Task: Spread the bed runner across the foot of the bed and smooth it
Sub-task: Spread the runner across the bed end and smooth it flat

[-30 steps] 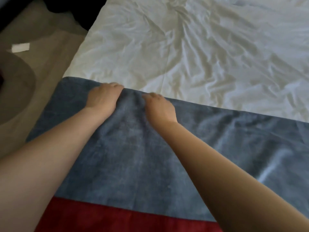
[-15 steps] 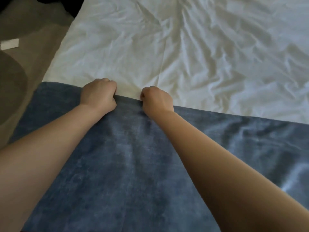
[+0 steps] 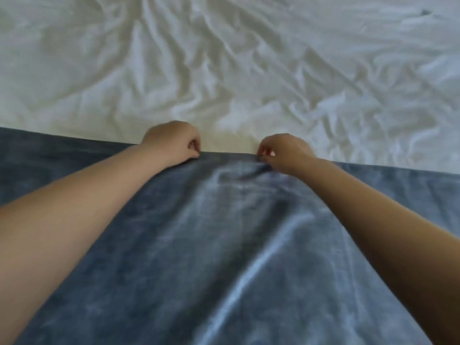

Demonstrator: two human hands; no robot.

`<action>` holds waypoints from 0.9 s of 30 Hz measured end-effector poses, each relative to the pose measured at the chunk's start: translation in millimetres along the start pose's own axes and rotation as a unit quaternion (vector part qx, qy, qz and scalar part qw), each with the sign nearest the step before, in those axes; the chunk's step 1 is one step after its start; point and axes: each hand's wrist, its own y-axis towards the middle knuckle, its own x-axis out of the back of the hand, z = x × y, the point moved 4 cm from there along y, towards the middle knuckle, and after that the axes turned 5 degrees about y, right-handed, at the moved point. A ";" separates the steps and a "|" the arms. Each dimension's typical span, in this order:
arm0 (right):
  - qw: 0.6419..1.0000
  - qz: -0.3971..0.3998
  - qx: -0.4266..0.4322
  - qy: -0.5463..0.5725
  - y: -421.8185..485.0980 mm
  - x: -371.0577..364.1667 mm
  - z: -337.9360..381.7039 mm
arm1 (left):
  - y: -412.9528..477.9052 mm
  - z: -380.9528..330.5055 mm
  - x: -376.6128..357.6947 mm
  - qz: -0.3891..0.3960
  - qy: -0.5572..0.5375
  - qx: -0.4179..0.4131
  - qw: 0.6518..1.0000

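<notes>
My left hand (image 3: 174, 141) and right hand (image 3: 283, 151) both pinch the blue bed runner's (image 3: 224, 257) far edge, over wrinkled white sheet (image 3: 224, 70).

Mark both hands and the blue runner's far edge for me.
left hand (image 3: 171, 141), head view, back of the hand.
right hand (image 3: 285, 151), head view, back of the hand.
blue runner (image 3: 229, 155), head view, far edge between the hands.

head view, close, angled down over bed (image 3: 224, 70)
</notes>
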 end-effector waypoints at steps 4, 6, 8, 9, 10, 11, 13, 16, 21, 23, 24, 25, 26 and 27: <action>0.997 -0.057 0.042 -0.039 9.4 -12.6 -6.1 | 7.4 12.0 5.3 -0.086 0.075 0.083 0.990; 0.994 -0.093 0.061 -0.017 9.5 -17.3 -7.8 | 7.4 25.5 11.6 -0.111 0.060 0.125 0.984; 0.992 -0.101 0.067 0.040 5.1 -17.8 -16.8 | 7.1 31.6 8.3 -0.058 0.024 0.111 0.992; 0.991 -0.099 0.073 0.052 3.5 -16.3 -22.2 | 5.8 30.6 5.1 -0.021 0.019 0.090 0.996; 0.991 -0.093 0.077 0.050 2.7 -14.2 -27.4 | 4.6 28.0 1.6 0.015 0.014 0.073 0.997; 0.992 -0.086 0.079 0.044 2.6 -12.0 -33.1 | 4.9 27.2 -0.4 0.041 0.006 0.061 0.997; 0.993 -0.081 0.073 0.033 3.9 -8.0 -42.1 | 8.1 29.1 2.2 0.063 0.004 0.047 0.997; 0.994 -0.098 0.054 -0.001 8.6 -10.6 -44.1 | 10.6 31.6 2.9 0.035 0.046 0.051 0.997; 0.991 -0.122 0.046 0.025 6.4 -18.1 -41.1 | 0.4 20.3 -4.5 -0.069 0.080 0.046 0.993; 0.990 -0.123 0.053 0.037 4.2 -13.0 -48.7 | -3.0 30.7 0.8 -0.072 0.080 0.056 0.993; 0.991 -0.120 0.051 0.035 2.5 -9.4 -55.1 | -3.9 39.1 3.2 -0.060 0.083 0.065 0.993; 0.992 -0.117 0.045 0.026 0.6 -5.9 -63.1 | -5.1 48.7 5.0 -0.037 0.085 0.074 0.993; 0.993 -0.113 0.037 0.012 -1.5 -3.2 -72.4 | -6.3 58.5 6.9 -0.009 0.081 0.084 0.993; 0.994 -0.108 0.027 -0.001 -3.8 -1.3 -82.3 | -7.5 67.8 9.2 0.019 0.071 0.093 0.993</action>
